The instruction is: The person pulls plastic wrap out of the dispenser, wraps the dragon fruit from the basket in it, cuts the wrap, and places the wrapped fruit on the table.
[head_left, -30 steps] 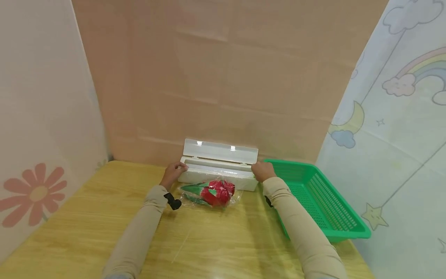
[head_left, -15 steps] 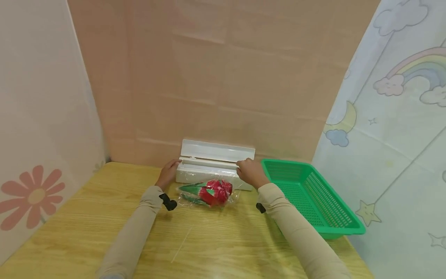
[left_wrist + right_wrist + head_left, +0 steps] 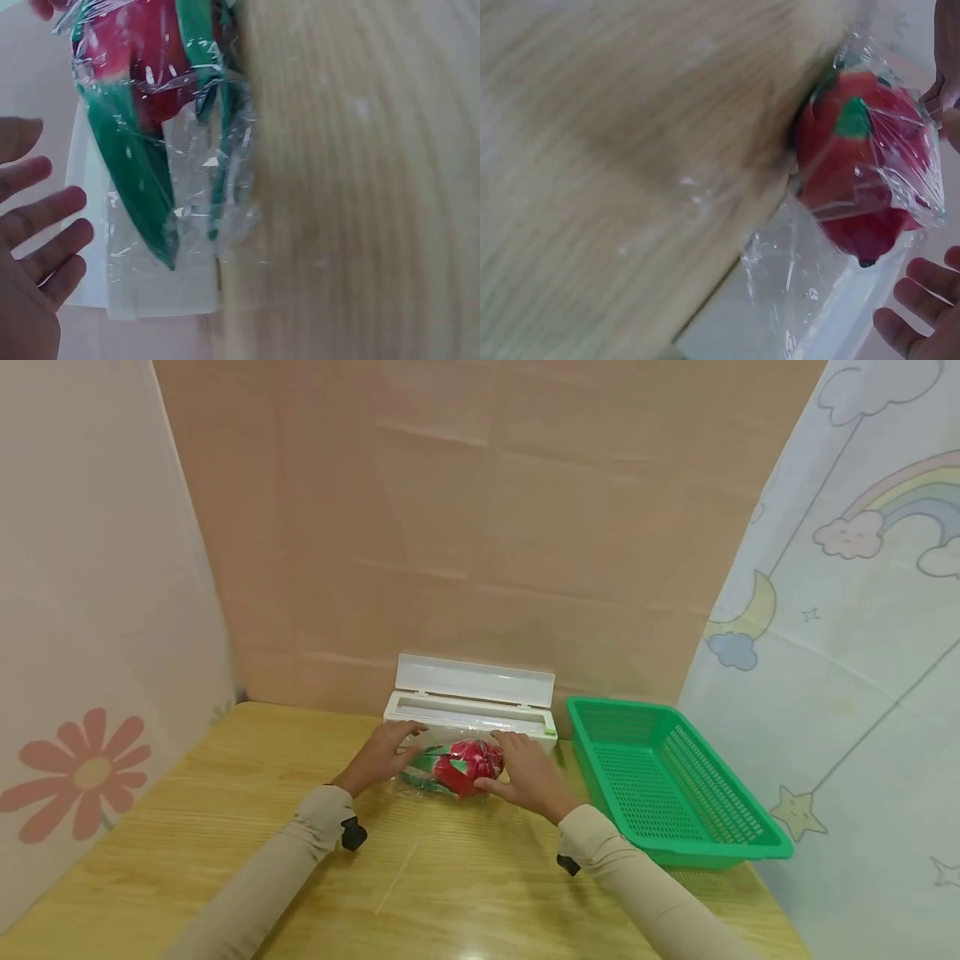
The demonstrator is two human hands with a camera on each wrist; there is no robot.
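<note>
A red dragon fruit (image 3: 467,767) with long green scales lies on the table, wrapped in clear cling film (image 3: 202,157). Behind it stands a white cling film dispenser (image 3: 465,714), its lid (image 3: 474,681) raised. My left hand (image 3: 378,758) is at the fruit's green end, fingers spread. At the red end is my right hand (image 3: 528,774), fingers extended and thumb apart. In the wrist views, gaps show between the fruit and both the left hand (image 3: 37,247) and the right hand (image 3: 930,307). Neither hand grips anything.
A green perforated basket (image 3: 675,777) stands on the right of the wooden table (image 3: 465,893), its front corner by the table's right edge. The brown wall covering (image 3: 480,543) rises just behind the dispenser. A thin pale line (image 3: 397,877) lies on the tabletop in front.
Both hands have left the dispenser's ends and come forward and inward to either side of the wrapped dragon fruit. Their fingers have straightened. The dispenser's lid stays raised.
</note>
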